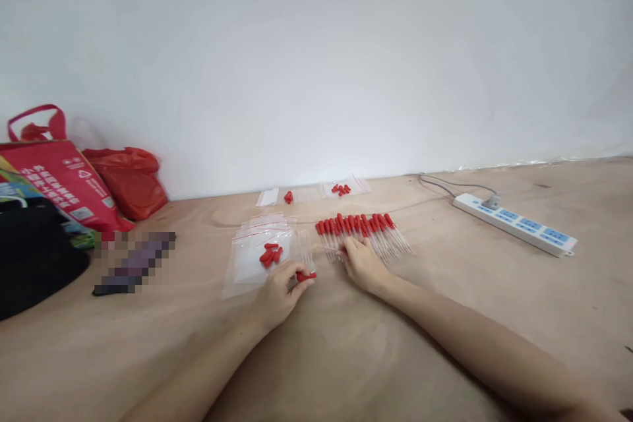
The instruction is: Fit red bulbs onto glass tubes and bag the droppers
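My left hand (284,290) is closed on a red rubber bulb (307,275), pinched between thumb and fingers. My right hand (361,264) is closed on a thin clear tube (327,248) that points left. Beyond my right hand lies a row of droppers with red bulbs (370,224), their clear stems toward me. Several loose red bulbs (271,255) rest on clear zip bags (247,264) just beyond my left hand. A few clear tubes (304,244) lie between the bags and the droppers.
Near the wall are more red bulbs (341,190) on small bags. A white power strip (514,223) with a plugged-in cable lies at the right. At the left are a red shopping bag (69,178), a red plastic bag (131,178), a black item (39,257) and a pixelated dark object (136,267).
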The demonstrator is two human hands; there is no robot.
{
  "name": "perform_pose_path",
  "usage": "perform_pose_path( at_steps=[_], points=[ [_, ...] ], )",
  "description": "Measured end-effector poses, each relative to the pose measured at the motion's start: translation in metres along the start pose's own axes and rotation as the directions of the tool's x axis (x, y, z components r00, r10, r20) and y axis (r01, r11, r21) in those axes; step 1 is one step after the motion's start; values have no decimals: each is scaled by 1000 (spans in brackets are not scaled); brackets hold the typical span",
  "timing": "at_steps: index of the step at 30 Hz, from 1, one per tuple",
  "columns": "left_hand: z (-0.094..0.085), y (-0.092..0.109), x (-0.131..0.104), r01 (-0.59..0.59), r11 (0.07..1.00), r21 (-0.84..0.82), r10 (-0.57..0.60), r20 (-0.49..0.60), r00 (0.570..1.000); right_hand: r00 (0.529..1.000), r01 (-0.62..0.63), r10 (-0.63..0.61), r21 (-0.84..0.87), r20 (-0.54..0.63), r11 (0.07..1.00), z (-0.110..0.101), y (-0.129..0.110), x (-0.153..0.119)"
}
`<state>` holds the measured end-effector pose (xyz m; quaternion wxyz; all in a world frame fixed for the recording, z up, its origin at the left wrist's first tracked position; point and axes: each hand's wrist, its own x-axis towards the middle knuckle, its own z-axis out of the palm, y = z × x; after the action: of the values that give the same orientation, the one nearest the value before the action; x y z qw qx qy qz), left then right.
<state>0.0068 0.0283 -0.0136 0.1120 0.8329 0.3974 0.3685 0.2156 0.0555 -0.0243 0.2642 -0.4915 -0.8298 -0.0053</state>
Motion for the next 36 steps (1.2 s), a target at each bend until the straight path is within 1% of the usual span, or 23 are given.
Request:
perform_pose_path(
  at_steps=[1, 3, 5, 8, 11, 17, 22, 27, 31, 36],
  points=[
    [1, 0, 0, 20, 1000, -16, -20, 7, 1000, 999, 47, -46, 47, -23, 998, -1, 7, -8],
    [3, 1, 0, 52, 997, -51, -51, 34, 998, 992, 103, -96, 95, -79, 990, -3, 17, -22],
    [5, 2, -1, 74, 994, -85, -70, 44, 997, 986, 148, -137, 113, -95, 983, -5, 20, -29],
    [7, 7, -2, 108, 986, -125, -104, 39, 994, 982, 183, -174, 142, -72, 973, -8, 16, -30],
    [7, 10, -3, 156, 980, -122, -150, 50, 987, 986, 168, -161, 186, -51, 968, -9, 8, -28],
    [7, 8, -2, 213, 970, -115, -209, 48, 977, 984, 176, -173, 250, -33, 952, -14, -1, -28],
    [8, 6, -3, 190, 975, -115, -184, 59, 981, 983, 183, -185, 235, -12, 955, -14, -5, -28],
    [6, 8, -1, 169, 982, -80, -166, 37, 985, 977, 208, -215, 206, 11, 956, -12, -7, -29],
    [4, 10, 0, 147, 987, -57, -146, 23, 989, 968, 244, -250, 197, 3, 949, -11, -9, -30],
    [5, 8, -2, 67, 997, -32, -66, 17, 998, 957, 277, -288, 233, 17, 932, -12, -10, -30]
  ],
)
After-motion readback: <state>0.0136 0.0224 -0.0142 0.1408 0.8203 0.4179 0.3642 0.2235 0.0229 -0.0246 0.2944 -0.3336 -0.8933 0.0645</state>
